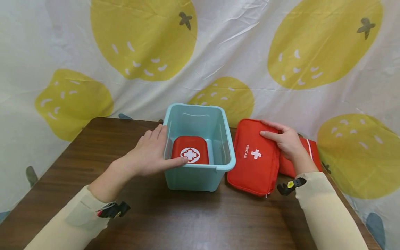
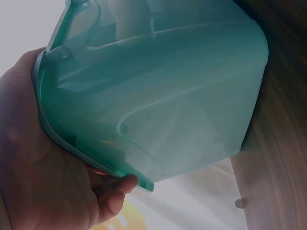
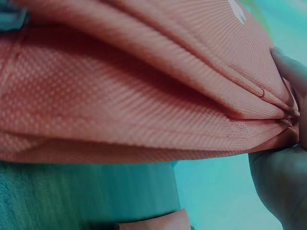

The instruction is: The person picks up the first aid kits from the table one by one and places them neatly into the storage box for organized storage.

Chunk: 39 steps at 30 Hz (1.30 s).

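Observation:
A light teal plastic bin (image 1: 192, 178) stands upright on the table, and my left hand (image 1: 147, 154) grips its left rim with the thumb over the front edge. The left wrist view shows that hand (image 2: 53, 177) at the rim, beside the bin's outer wall (image 2: 182, 105). Inside the bin lies a red case (image 1: 184, 144) with a white cross emblem. My right hand (image 1: 289, 142) holds a red first aid pouch (image 1: 250, 166) by its upper right edge, tilted beside the bin. Up close in the right wrist view, the pouch's fabric (image 3: 120, 96) creases at the pinch.
Another red pouch (image 1: 313, 152) with a white stripe lies behind my right wrist, partly hidden. The brown wooden table (image 1: 200, 222) ends at the back against a white curtain (image 1: 140, 93) with yellow fruit prints.

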{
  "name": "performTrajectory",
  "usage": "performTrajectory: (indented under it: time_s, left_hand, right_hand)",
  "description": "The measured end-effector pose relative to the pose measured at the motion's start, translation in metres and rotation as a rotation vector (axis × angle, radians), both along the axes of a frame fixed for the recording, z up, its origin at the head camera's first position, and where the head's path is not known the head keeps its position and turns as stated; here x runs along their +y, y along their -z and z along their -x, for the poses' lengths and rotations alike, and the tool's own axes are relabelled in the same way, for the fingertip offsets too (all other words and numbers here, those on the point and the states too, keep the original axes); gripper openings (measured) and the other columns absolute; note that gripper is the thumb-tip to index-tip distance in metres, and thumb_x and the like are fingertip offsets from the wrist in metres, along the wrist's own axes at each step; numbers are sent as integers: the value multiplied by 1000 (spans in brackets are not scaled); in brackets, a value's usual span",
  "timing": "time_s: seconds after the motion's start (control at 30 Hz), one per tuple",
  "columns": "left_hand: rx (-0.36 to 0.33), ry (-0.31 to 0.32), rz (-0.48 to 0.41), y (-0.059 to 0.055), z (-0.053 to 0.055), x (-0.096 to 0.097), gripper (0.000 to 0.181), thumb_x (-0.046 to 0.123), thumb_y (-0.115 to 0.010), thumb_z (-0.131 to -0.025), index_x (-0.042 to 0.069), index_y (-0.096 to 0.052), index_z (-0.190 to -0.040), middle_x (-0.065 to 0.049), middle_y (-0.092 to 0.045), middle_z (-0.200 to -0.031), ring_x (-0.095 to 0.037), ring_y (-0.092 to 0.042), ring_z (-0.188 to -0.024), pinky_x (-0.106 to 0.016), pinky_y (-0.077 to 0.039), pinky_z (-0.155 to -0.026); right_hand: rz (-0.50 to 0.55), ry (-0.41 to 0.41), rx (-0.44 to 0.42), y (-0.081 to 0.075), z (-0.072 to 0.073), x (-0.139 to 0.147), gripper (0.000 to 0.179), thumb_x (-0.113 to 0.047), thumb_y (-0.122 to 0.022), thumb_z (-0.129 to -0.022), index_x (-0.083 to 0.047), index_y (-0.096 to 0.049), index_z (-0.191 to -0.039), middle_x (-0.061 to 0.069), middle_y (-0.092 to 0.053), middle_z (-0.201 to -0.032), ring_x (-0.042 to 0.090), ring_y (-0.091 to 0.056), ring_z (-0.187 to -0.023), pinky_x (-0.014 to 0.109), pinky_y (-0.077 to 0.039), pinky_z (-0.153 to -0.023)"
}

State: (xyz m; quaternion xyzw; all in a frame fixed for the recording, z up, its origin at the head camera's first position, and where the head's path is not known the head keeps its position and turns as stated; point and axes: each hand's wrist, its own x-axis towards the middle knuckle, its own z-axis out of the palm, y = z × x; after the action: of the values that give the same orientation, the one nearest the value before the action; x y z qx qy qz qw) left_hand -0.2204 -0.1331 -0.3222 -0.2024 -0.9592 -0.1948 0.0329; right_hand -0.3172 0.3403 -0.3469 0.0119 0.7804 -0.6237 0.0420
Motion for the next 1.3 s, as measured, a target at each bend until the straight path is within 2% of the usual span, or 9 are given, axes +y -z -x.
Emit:
performTrajectory:
  time_s: [0.1,0.33,0.47,0.77,0.97,1.3]
  left_hand:
    - [2,-2,-1,1,0,0,110,79,-67,-90,2,-32,-161,-15,-49,-150,-36,-49,-126,-59,-46,-107]
    - [-2,-4,0,1,0,0,112,80,-66,-90,2,-31,-163,-16,-48,-153,-36,-48,-128,-60,-46,-108]
    - [-4,-6,3,1,0,0,112,80,-66,-90,2,-31,-162,-16,-48,-152,-36,-48,-128,-60,-46,-108]
    - [3,-4,-2,1,0,0,110,78,-69,-89,3,-33,-161,-15,-49,-150,-35,-49,-126,-58,-46,-107]
    - [4,-3,-2,1,0,0,110,78,-69,-89,3,-34,-160,-15,-50,-149,-35,-49,-125,-58,-46,-107]
    - [6,-2,5,0,1,0,110,79,-68,-89,2,-33,-160,-15,-49,-149,-36,-49,-125,-58,-46,-107]
  right_hand:
    - [68,0,8,-5,-2,2,67,-29,-84,-99,-27,-59,-160,-8,-67,-129,11,-79,-90,29,-66,-81]
    - [105,4,69,-17,-6,7,58,-25,-86,-97,-29,-67,-152,-11,-73,-123,12,-80,-87,29,-67,-80]
    - [168,1,94,-25,-9,9,57,-19,-86,-97,-26,-69,-151,-8,-73,-123,14,-81,-85,31,-67,-77]
    - [91,40,143,-41,-17,8,49,-24,-86,-97,-30,-74,-144,-11,-73,-121,14,-81,-86,32,-67,-77]
    - [130,54,170,-57,-24,5,48,-22,-88,-95,-28,-77,-140,-10,-78,-113,14,-81,-84,32,-67,-76]
    - [208,62,240,-80,-31,0,45,-14,-87,-95,-24,-79,-138,-8,-80,-110,14,-82,-83,32,-67,-74]
